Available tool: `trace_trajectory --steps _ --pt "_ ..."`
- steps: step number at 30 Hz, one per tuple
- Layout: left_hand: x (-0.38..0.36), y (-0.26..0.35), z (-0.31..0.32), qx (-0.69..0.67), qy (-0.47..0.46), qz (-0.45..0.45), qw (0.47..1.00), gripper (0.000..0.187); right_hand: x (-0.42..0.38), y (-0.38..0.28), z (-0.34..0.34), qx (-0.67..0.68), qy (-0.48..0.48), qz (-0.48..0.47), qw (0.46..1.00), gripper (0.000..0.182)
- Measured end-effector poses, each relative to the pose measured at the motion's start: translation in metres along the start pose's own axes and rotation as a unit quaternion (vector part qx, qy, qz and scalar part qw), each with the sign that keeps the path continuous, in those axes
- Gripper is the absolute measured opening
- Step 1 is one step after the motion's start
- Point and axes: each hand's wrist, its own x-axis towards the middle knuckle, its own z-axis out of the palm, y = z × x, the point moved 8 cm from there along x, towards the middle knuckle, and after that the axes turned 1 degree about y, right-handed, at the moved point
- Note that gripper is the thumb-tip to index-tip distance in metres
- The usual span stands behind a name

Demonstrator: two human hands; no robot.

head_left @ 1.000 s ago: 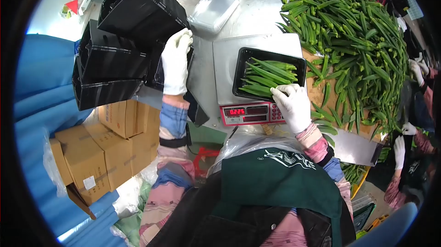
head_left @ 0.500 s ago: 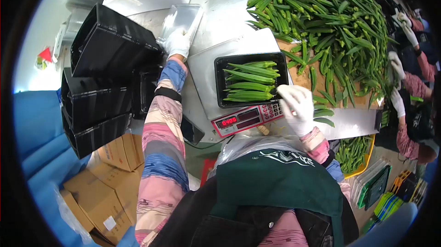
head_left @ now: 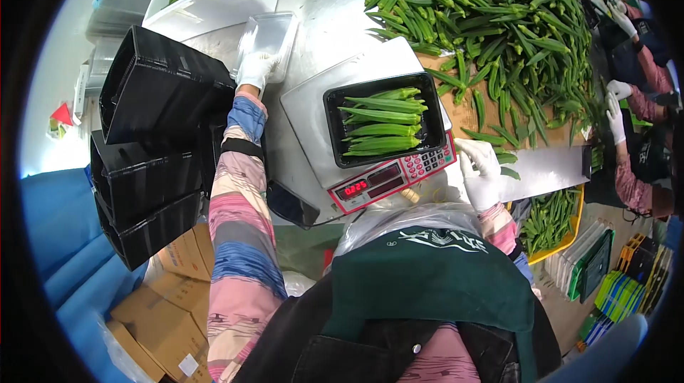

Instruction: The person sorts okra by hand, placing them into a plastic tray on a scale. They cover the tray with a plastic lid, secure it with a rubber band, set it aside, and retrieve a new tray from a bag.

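Note:
My left hand (head_left: 256,69), in a white glove, is closed on the near edge of a clear plastic lid (head_left: 268,35). On a digital scale (head_left: 390,180) with a red-edged panel and lit red digits rests a black tray (head_left: 335,126), which holds a row of several green okra (head_left: 383,123). Right of the scale, close to its keypad, my gloved right hand (head_left: 479,173) has its fingers bent and thumb and forefinger close together; whether anything small is between them is hidden. A few loose okra (head_left: 506,158) lie beside that hand.
A large okra heap (head_left: 499,27) covers cardboard at the back right. Stacked black trays (head_left: 164,87) stand at left, near a white bin (head_left: 214,2) of okra. A phone (head_left: 292,203) lies left of the scale. Co-workers' gloved hands (head_left: 616,112) show at far right.
My right hand has moved off the tray's corner, to the right of the scale. The scale's digits have changed. My left hand still holds the lid. The whole view has shifted slightly.

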Motion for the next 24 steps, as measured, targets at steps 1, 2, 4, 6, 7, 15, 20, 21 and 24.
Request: trace_trajectory --steps 1,2,4,6,7,15,20,21,24 --pt "-0.001 0.002 0.001 0.005 0.002 -0.003 1.000 0.019 0.003 -0.005 0.002 0.001 -0.002 -0.003 1.000 0.026" --pt "-0.002 0.004 0.000 0.010 0.004 -0.006 1.000 0.019 0.005 -0.008 0.004 0.002 -0.004 -0.006 1.000 0.026" --pt "0.006 -0.002 0.001 0.003 0.000 0.003 1.000 0.020 0.007 -0.008 0.009 0.000 -0.003 -0.008 1.000 0.029" --pt "0.011 -0.006 0.003 -0.017 -0.009 0.006 1.000 0.021 0.010 -0.011 0.012 -0.011 0.001 -0.010 1.000 0.030" --pt "0.012 -0.009 0.004 -0.033 -0.016 0.004 0.999 0.021 0.013 -0.013 0.013 -0.022 0.006 -0.009 1.000 0.029" --pt "0.010 -0.016 0.011 -0.107 -0.031 -0.010 0.994 0.023 0.050 -0.049 0.052 -0.117 -0.047 -0.125 0.984 0.030" --pt "0.017 -0.012 0.011 0.100 -0.030 0.049 0.993 0.045 0.066 -0.047 0.073 -0.181 -0.123 -0.108 0.970 0.030" --pt "0.027 -0.016 0.013 0.140 -0.024 0.084 0.986 0.053 0.068 -0.045 0.075 -0.181 -0.151 -0.103 0.966 0.030" --pt "0.073 -0.049 0.033 0.154 -0.020 0.168 0.973 0.059 0.074 -0.046 0.080 -0.200 -0.188 -0.107 0.956 0.027"
